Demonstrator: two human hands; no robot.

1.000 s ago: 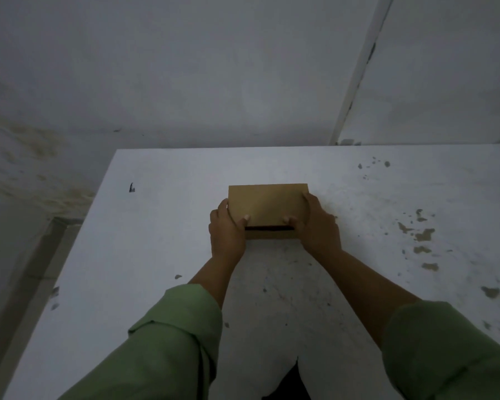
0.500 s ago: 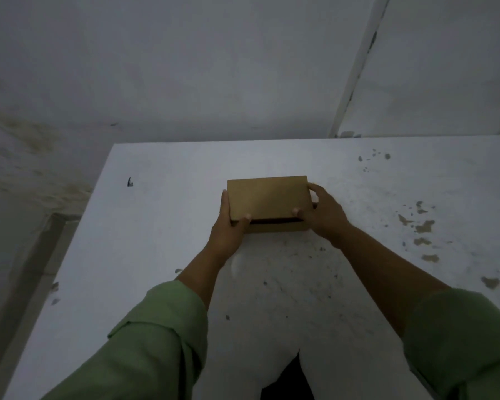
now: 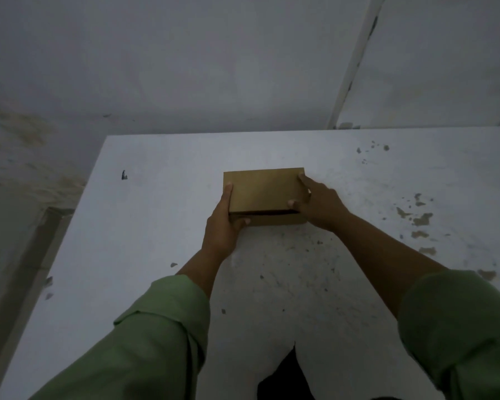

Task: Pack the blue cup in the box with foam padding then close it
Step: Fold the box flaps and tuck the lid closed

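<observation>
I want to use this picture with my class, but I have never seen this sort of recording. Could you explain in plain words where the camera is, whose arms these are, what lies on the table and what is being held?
There is no machine here. The one view comes from a wide-angle camera worn on a person's head, looking forward and down, so the two arms in green sleeves are the wearer's own.

On the white table, which is marked with chips and stains, sits a brown cardboard box. Its lid is down, though a dark gap still shows along the near edge, so it is not fully closed.

The left hand holds the box's near left corner, thumb curled on the front and fingers along the side. The right hand rests on the right end of the lid, thumb at the near edge.

The blue cup and foam cannot be seen; the picture cannot show whether they are inside.
</observation>
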